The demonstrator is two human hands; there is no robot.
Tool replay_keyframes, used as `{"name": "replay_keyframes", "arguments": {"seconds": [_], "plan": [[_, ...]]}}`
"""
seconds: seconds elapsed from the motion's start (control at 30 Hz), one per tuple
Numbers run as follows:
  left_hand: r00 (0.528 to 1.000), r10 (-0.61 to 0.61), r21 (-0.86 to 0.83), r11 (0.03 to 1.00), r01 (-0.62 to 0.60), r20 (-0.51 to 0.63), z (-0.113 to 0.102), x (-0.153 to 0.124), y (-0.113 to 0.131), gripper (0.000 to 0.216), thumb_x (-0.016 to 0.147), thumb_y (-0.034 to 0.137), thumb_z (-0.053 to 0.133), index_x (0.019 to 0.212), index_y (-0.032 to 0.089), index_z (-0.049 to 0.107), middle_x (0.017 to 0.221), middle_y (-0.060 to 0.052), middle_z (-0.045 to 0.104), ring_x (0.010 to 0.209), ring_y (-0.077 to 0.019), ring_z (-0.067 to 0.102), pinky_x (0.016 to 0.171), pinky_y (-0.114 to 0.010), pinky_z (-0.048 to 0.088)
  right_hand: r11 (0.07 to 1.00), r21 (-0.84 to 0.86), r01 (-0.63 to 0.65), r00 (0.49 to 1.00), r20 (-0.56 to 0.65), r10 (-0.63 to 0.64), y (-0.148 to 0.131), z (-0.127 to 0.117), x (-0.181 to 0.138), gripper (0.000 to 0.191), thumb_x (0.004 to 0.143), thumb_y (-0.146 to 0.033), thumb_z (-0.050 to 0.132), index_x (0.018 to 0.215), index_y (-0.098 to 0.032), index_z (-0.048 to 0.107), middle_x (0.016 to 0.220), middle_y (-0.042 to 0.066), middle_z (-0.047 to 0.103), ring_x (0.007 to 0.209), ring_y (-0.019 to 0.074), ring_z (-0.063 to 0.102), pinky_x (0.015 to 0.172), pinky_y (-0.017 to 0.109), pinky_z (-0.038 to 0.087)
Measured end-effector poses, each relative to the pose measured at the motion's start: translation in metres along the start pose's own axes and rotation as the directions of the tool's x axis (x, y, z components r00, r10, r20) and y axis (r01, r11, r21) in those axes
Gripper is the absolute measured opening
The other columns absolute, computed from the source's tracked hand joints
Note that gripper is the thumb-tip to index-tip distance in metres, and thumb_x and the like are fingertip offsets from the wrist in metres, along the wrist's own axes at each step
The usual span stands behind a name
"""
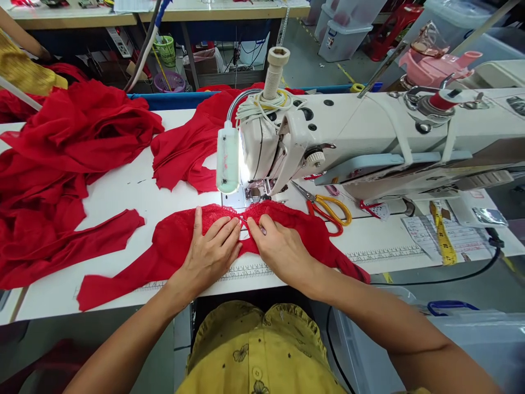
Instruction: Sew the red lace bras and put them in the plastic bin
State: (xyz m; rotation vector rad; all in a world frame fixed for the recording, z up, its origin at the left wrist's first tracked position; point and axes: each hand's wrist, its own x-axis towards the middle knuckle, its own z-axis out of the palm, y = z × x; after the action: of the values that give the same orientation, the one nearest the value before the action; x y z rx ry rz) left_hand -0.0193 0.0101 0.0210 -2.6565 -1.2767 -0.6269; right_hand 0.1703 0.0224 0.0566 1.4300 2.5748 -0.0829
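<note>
A red lace garment piece [176, 241] lies across the white table in front of the sewing machine [369, 137]. My left hand [211, 251] rests flat on the lace, fingers stretched toward the needle area [256, 194]. My right hand [279, 246] lies on the lace beside it, fingertips pinched on the fabric's middle just before the presser foot. The machine's lamp [227, 158] lights the spot.
Heaps of red fabric [61, 164] cover the table's left side and back [192, 142]. Orange-handled scissors [328, 208] lie right of the needle. A yellow tape measure [443, 235] and paper sheets sit at the right. Plastic bins [340, 33] stand on the floor behind.
</note>
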Motion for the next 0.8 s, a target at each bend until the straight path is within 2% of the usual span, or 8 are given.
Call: {"name": "replay_keyframes", "arguments": {"seconds": [0.23, 0.4, 0.47, 0.57, 0.67, 0.8], "plan": [[1.000, 0.001, 0.006, 1.000, -0.001, 0.007, 0.001, -0.002, 0.000, 0.030, 0.099, 0.022, 0.054, 0.125, 0.013, 0.066, 0.125, -0.008, 0.073, 0.117, -0.0263, 0.065, 0.124, -0.070, 0.001, 0.998, 0.045, -0.037, 0.999, -0.018, 0.038, 0.003, 0.006, 0.001, 0.048, 0.098, -0.009, 0.037, 0.144, -0.014, 0.048, 0.110, 0.014, 0.062, 0.083, 0.0217, 0.065, 0.056, 0.028, 0.042], [0.995, -0.067, -0.101, 0.992, 0.074, 0.068, -0.005, -0.005, -0.006, 0.033, 0.101, 0.029, 0.055, 0.129, 0.016, 0.063, 0.131, -0.008, 0.069, 0.127, -0.0318, 0.058, 0.120, -0.073, 0.017, 0.965, 0.258, 0.055, 0.997, -0.065, -0.039, 0.025, 0.006, -0.006, 0.040, 0.105, -0.019, 0.037, 0.141, -0.020, 0.052, 0.109, 0.008, 0.062, 0.083, 0.0170, 0.063, 0.064, 0.028, 0.043], [0.994, -0.090, -0.164, 0.982, 0.098, 0.054, -0.010, -0.004, -0.010, 0.030, 0.101, 0.025, 0.053, 0.127, 0.016, 0.063, 0.129, -0.009, 0.070, 0.126, -0.0302, 0.058, 0.118, -0.067, 0.031, 0.948, 0.309, 0.077, 0.993, -0.111, -0.045, 0.032, 0.005, -0.009, 0.037, 0.105, -0.018, 0.037, 0.138, -0.018, 0.053, 0.112, 0.009, 0.061, 0.089, 0.0169, 0.061, 0.067, 0.027, 0.043], [0.993, -0.112, -0.238, 0.966, 0.103, -0.027, -0.016, 0.001, -0.013, 0.025, 0.100, 0.015, 0.052, 0.122, 0.013, 0.064, 0.121, -0.011, 0.071, 0.114, -0.0237, 0.063, 0.105, -0.047, 0.052, 0.950, 0.304, 0.070, 0.987, -0.161, -0.022, 0.036, 0.002, -0.008, 0.029, 0.104, -0.015, 0.037, 0.122, -0.015, 0.059, 0.111, 0.010, 0.060, 0.090, 0.0173, 0.058, 0.065, 0.028, 0.041], [0.996, -0.063, -0.273, 0.961, 0.045, -0.057, -0.016, 0.006, -0.012, 0.021, 0.099, 0.012, 0.051, 0.115, 0.013, 0.065, 0.114, -0.011, 0.072, 0.104, -0.0206, 0.066, 0.094, -0.036, 0.058, 0.946, 0.296, 0.133, 0.967, -0.250, -0.057, 0.034, 0.002, 0.001, 0.025, 0.104, -0.020, 0.039, 0.109, -0.016, 0.063, 0.103, 0.008, 0.061, 0.088, 0.0171, 0.056, 0.062, 0.028, 0.039], [0.999, 0.012, -0.211, 0.977, -0.020, -0.040, -0.004, 0.007, -0.014, 0.019, 0.099, 0.012, 0.051, 0.110, 0.013, 0.066, 0.114, -0.012, 0.073, 0.105, -0.0227, 0.068, 0.093, -0.038, 0.058, 0.903, 0.247, 0.352, 0.880, -0.415, -0.230, 0.033, 0.012, 0.019, 0.023, 0.103, -0.021, 0.046, 0.102, -0.018, 0.068, 0.109, 0.008, 0.066, 0.097, 0.0180, 0.057, 0.062, 0.026, 0.042]]}}
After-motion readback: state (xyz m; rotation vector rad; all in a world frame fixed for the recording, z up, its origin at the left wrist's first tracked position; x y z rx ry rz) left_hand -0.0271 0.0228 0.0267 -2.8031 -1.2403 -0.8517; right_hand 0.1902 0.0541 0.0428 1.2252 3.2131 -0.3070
